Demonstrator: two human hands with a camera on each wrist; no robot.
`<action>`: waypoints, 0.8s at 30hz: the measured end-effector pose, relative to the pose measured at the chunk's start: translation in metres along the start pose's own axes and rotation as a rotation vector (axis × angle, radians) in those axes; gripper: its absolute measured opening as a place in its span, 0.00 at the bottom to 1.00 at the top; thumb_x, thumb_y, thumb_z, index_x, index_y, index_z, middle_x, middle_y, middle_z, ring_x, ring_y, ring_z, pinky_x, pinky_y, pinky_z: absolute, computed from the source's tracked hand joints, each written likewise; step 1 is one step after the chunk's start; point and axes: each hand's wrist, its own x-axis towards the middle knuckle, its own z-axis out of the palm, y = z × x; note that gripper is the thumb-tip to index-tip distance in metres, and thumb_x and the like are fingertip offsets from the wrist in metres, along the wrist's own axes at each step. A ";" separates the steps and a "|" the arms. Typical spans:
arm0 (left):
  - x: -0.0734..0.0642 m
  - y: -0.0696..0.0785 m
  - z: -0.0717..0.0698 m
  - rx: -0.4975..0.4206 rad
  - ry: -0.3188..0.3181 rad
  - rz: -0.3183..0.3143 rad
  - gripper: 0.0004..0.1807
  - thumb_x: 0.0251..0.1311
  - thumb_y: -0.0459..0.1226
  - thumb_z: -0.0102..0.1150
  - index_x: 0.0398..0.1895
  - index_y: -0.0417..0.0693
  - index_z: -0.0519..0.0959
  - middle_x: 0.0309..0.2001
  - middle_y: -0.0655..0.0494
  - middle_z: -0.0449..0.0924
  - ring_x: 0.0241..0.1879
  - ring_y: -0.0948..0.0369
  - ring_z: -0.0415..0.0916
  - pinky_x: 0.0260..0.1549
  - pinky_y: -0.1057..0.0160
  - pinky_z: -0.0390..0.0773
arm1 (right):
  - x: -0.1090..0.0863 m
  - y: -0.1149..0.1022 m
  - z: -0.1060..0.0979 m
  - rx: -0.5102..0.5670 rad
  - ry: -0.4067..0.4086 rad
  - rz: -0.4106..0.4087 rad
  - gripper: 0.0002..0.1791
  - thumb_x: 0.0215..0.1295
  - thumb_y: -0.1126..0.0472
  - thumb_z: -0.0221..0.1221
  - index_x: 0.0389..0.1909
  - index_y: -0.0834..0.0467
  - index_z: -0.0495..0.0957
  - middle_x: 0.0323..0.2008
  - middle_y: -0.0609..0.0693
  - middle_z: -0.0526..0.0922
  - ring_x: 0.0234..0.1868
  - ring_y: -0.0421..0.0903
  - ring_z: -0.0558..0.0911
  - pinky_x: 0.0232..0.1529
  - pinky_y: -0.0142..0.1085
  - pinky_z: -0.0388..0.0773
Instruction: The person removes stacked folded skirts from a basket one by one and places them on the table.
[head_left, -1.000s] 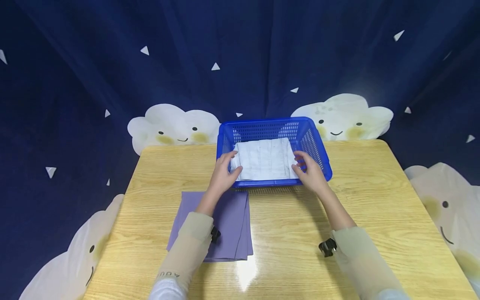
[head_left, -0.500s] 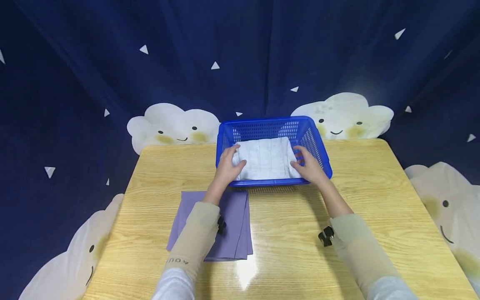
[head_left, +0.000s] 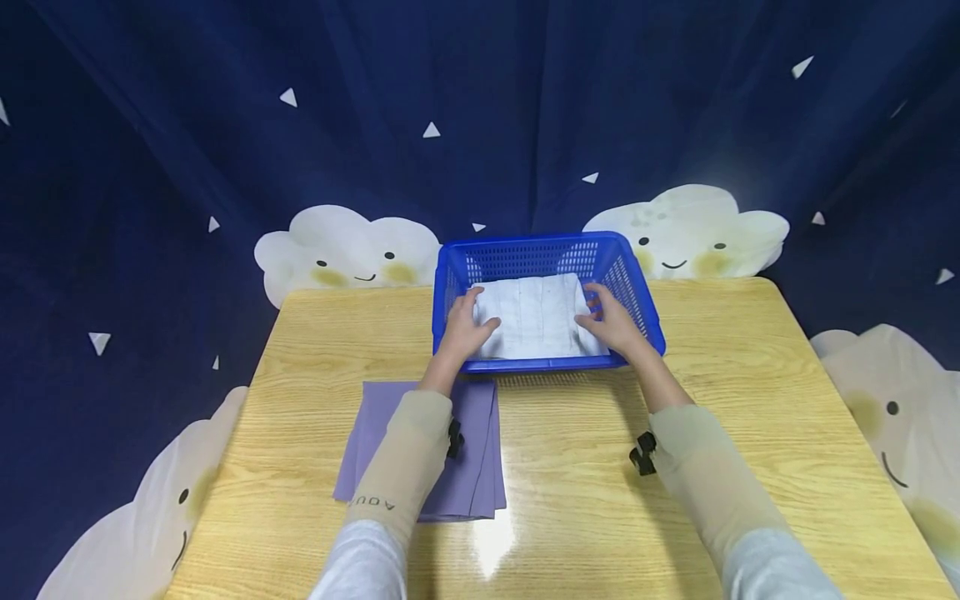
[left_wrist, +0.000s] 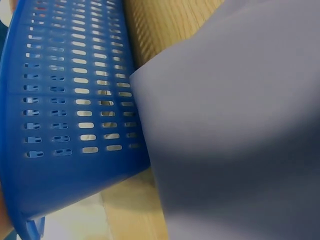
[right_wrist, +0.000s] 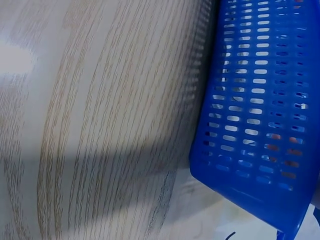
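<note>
A folded white cloth (head_left: 528, 317) lies flat in the blue plastic basket (head_left: 547, 364). My left hand (head_left: 467, 329) is over the cloth's left end, thumb and fingers spread apart, thumb tip over the cloth. On the other end is my right hand (head_left: 611, 323), its thumb and fingers parted at the cloth's right edge. In both wrist views the slotted basket wall (left_wrist: 75, 100) fills much of the picture, and the hands are largely hidden behind it. Through the slots in the right wrist view, fingers (right_wrist: 292, 152) show faintly.
A folded purple cloth (head_left: 480, 467) lies on the wooden table (head_left: 570, 500) in front of the basket, partly under my left forearm. A dark blue curtain (head_left: 510, 108) with clouds and white triangles hangs behind the table.
My left hand has moved right and slightly forward, farther over the white cloth. The right hand has shifted slightly left and forward. Basket and purple cloth stay in place.
</note>
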 end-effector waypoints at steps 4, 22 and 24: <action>0.004 0.000 0.003 -0.007 -0.010 -0.041 0.35 0.54 0.42 0.58 0.66 0.49 0.58 0.60 0.41 0.62 0.59 0.46 0.60 0.56 0.49 0.65 | 0.005 0.004 0.001 0.000 -0.011 0.032 0.35 0.61 0.63 0.55 0.66 0.63 0.51 0.53 0.70 0.66 0.49 0.63 0.71 0.48 0.52 0.71; 0.018 -0.005 0.012 -0.093 -0.037 -0.186 0.39 0.52 0.41 0.58 0.68 0.49 0.54 0.66 0.41 0.56 0.65 0.46 0.54 0.61 0.50 0.58 | 0.021 0.016 0.008 0.019 0.005 0.111 0.37 0.59 0.65 0.57 0.66 0.66 0.49 0.56 0.73 0.64 0.51 0.65 0.70 0.53 0.53 0.68; 0.018 -0.007 0.011 -0.092 -0.038 -0.188 0.41 0.52 0.43 0.59 0.69 0.49 0.54 0.66 0.41 0.56 0.65 0.47 0.54 0.62 0.51 0.57 | 0.023 0.017 0.008 0.017 0.005 0.121 0.38 0.59 0.65 0.57 0.66 0.67 0.49 0.56 0.74 0.63 0.52 0.66 0.69 0.54 0.54 0.67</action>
